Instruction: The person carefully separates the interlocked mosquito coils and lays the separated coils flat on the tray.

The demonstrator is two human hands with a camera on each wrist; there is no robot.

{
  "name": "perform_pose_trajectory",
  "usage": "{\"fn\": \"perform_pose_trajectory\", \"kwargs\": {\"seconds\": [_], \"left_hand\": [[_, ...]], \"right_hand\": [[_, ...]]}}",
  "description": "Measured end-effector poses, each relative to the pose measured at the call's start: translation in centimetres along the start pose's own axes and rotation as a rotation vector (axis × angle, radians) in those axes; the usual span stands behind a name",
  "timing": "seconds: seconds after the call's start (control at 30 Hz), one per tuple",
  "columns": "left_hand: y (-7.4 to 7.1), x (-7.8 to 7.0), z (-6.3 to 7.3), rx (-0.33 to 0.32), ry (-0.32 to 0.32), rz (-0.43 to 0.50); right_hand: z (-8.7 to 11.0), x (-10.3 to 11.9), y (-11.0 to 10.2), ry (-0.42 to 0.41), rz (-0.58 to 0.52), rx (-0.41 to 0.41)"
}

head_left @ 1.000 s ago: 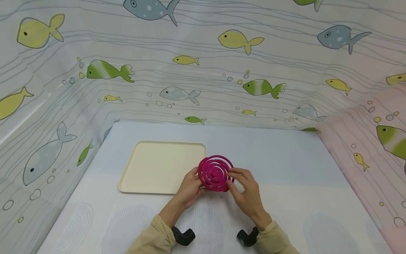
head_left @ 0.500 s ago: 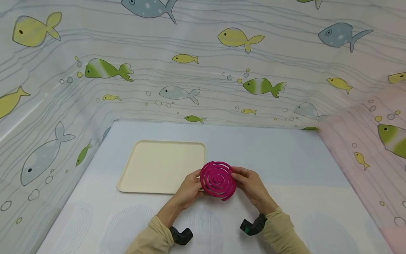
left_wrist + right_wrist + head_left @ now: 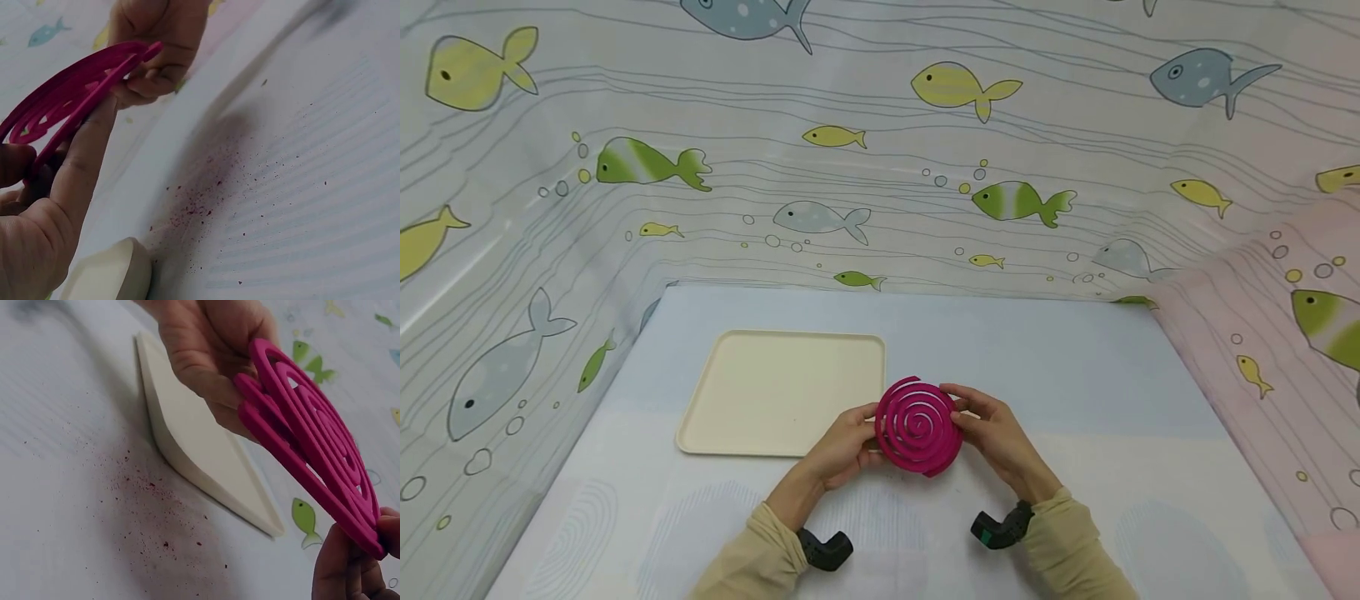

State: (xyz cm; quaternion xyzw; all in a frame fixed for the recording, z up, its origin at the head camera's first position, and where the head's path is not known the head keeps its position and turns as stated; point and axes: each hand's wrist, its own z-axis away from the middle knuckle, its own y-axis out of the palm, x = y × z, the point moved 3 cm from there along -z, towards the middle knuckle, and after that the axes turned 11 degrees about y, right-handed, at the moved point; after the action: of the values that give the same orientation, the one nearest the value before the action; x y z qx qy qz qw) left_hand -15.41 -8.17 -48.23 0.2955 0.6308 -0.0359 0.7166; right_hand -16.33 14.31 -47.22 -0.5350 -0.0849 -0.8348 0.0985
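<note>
A magenta mosquito coil [image 3: 919, 429] is held above the table between both hands, its spiral face turned up toward the head camera. In the right wrist view the coil [image 3: 300, 469] shows two layers with their edges spread apart at one side. The left hand [image 3: 842, 442] holds its left rim, thumb on top and fingers underneath. On the opposite side the right hand [image 3: 1003, 437] pinches the rim between thumb and fingers. Dark reddish crumbs [image 3: 199, 209] lie scattered on the table below the coil.
A cream tray [image 3: 775, 392] lies on the table to the left, behind the left forearm. The pale tabletop [image 3: 1037, 358] meets a fish-patterned curtain [image 3: 880, 175] at the back and sides. Each wrist carries a black device [image 3: 826, 550].
The right hand has shifted from the coil's face to a pinch on its right rim. The coil has moved slightly down and right, and one loose end now sticks out at its top.
</note>
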Motion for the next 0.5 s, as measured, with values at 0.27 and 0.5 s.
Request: {"fn": "perform_pose_trajectory", "kwargs": {"seconds": [0.27,0.5], "left_hand": [[0.28,0.01,-0.04,-0.008,-0.010,0.012],[0.44,0.13,-0.06,0.003,0.004,-0.007]], "right_hand": [[-0.04,0.22,0.21,-0.014,0.051,0.014],[0.01,0.59,0.94,-0.041,0.224,-0.225]]}}
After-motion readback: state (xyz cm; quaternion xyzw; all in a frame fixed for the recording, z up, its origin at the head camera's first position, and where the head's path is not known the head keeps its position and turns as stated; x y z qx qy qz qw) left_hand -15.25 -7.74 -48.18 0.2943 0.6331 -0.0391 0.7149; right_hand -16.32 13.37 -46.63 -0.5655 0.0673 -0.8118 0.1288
